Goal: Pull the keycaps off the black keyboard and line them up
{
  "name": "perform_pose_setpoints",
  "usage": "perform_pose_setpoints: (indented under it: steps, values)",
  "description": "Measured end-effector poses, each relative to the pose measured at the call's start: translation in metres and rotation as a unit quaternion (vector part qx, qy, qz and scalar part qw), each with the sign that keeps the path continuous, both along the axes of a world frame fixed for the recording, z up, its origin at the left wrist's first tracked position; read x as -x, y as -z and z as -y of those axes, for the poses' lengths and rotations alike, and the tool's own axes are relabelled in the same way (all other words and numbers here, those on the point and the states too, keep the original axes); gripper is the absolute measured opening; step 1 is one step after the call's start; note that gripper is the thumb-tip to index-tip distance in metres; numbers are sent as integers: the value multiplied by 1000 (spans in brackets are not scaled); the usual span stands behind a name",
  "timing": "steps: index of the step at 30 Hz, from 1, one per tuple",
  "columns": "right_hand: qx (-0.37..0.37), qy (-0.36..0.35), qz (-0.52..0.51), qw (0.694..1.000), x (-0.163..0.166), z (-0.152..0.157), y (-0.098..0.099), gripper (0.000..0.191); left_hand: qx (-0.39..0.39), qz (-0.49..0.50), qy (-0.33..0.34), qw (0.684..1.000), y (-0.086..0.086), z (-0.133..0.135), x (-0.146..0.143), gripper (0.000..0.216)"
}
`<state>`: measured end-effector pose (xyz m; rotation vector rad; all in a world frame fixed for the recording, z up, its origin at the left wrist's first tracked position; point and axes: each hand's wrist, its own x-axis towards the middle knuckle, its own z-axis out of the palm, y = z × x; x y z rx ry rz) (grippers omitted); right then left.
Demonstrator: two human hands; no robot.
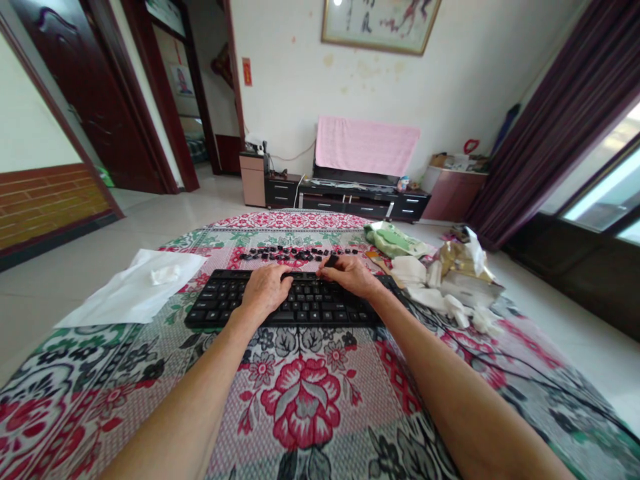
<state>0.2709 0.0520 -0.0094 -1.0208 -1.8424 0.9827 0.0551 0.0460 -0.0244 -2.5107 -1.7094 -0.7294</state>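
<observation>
A black keyboard [313, 310] lies on the flowered tablecloth in front of me. Along its far edge a strip shows without keycaps. My left hand [265, 291] holds the left-middle of the keyboard, its fingers at the far edge and the thumb on top. In my right hand [353, 275], thumb and fingers pinch a small black piece [331, 261] above the far edge; its exact kind is unclear. Just beyond the keyboard, several loose black keycaps [273, 254] lie scattered in a band.
On the left, a white sheet [125, 293] carries a crumpled tissue [165, 275]. A green cloth or bag [395, 240], a gold tissue pack [463, 263] and crumpled tissues [457, 310] lie to the right. Black cables [525, 373] run toward the right table edge.
</observation>
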Motion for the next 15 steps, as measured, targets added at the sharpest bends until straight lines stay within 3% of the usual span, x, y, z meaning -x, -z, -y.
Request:
perform_pose_setpoints:
  steps: [5,10,15]
  values:
    - [-65,94,37,993,-5,3,-10,15,1,0,2,1000,0,0,0,28]
    - [-110,111,151,976,2,9,-19,22,7,2,1,1000,0,-1,1,27]
    - [-126,162,333,920,16,14,-17,21,5,2,4,1000,0,-1,1,28]
